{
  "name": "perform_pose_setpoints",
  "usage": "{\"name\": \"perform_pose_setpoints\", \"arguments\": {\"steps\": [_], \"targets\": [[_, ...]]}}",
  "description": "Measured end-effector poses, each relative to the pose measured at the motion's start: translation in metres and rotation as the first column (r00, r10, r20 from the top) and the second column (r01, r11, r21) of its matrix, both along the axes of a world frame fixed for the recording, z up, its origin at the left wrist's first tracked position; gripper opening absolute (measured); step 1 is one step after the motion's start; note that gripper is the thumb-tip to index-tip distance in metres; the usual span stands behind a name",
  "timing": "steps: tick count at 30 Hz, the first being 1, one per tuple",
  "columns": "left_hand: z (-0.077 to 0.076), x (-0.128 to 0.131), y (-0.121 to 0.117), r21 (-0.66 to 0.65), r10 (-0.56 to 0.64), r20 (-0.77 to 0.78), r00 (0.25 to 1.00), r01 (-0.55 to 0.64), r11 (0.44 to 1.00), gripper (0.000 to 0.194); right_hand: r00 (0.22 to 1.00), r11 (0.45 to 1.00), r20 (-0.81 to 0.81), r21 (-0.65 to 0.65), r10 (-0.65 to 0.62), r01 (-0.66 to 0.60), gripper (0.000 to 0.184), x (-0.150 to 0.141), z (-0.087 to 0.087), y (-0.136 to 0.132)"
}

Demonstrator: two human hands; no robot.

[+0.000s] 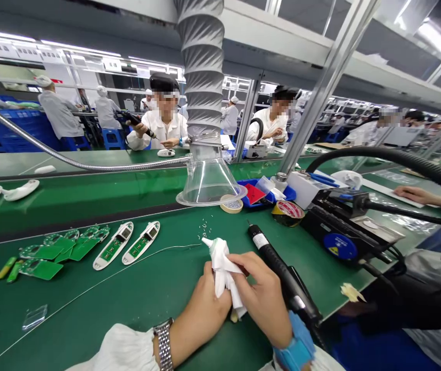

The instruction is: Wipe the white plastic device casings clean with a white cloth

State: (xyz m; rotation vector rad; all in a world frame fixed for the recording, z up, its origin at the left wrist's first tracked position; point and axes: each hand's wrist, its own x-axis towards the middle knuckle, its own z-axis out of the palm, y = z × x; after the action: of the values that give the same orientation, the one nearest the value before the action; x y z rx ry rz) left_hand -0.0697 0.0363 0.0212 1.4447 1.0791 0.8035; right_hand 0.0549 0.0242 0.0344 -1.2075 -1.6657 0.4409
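Observation:
My left hand (pixel 208 304) is closed round a small bottle (pixel 207 241) with a pale pointed nozzle; most of its body is hidden. White tissue (pixel 220 260) is wrapped over the bottle, and my right hand (pixel 261 293) pinches it between thumb and fingers. Just beyond the nozzle, tiny pale bits (pixel 204 226) lie scattered on the green mat. A black electric screwdriver (pixel 278 268) rests right of my hands. To the left lie two long white housings (pixel 114 246) with green circuit boards in them.
Loose green circuit boards (pixel 56 250) are piled at left, near clear plastic pieces (pixel 35 317). A clear extraction hood (pixel 210 183) hangs ahead, by a round dish (pixel 231 204), a blue tray (pixel 288 194) and a tape roll (pixel 288 212). Co-workers sit across the green belt (pixel 89 188).

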Motion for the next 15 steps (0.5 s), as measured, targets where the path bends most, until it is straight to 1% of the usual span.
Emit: {"name": "perform_pose_setpoints", "arguments": {"steps": [2,4,6,9,11,13,15], "targets": [[-0.002,-0.0001,0.001,-0.008,0.012,0.028,1.0,-0.011,1.0,0.021,0.999,1.0,-0.03,0.004,0.014,-0.013,0.019,-0.008,-0.0102,0.0013],[-0.005,-0.0002,0.0019,0.016,0.005,0.037,0.999,-0.005,1.0,0.019,0.999,0.999,-0.039,0.022,0.025,-0.024,0.018,-0.0085,-0.015,0.0004],[-0.0077,-0.0002,0.0022,0.033,0.0,0.006,1.0,0.0,0.999,0.019,0.999,0.999,-0.03,0.037,0.025,-0.024,0.017,-0.0067,-0.0149,0.0],[-0.0092,-0.0005,0.0021,0.018,0.022,-0.066,0.998,-0.021,1.0,0.023,1.0,0.997,-0.007,0.07,-0.014,0.014,0.02,-0.0057,-0.0114,0.0026],[-0.0088,-0.0007,0.0019,0.003,0.029,-0.055,0.998,-0.029,1.0,0.022,1.0,0.997,0.028,0.071,0.001,-0.003,0.021,-0.0062,-0.0099,0.0037],[-0.0081,-0.0005,0.0017,0.006,0.017,-0.016,1.0,-0.017,1.0,0.017,0.997,0.998,0.067,0.046,0.044,-0.047,0.019,-0.0061,-0.0089,0.0034],[-0.0079,-0.0001,0.0014,0.015,-0.003,-0.03,1.0,0.004,1.0,0.016,0.994,0.998,0.089,0.031,0.059,-0.062,0.017,-0.0052,-0.0076,0.0032]]}}
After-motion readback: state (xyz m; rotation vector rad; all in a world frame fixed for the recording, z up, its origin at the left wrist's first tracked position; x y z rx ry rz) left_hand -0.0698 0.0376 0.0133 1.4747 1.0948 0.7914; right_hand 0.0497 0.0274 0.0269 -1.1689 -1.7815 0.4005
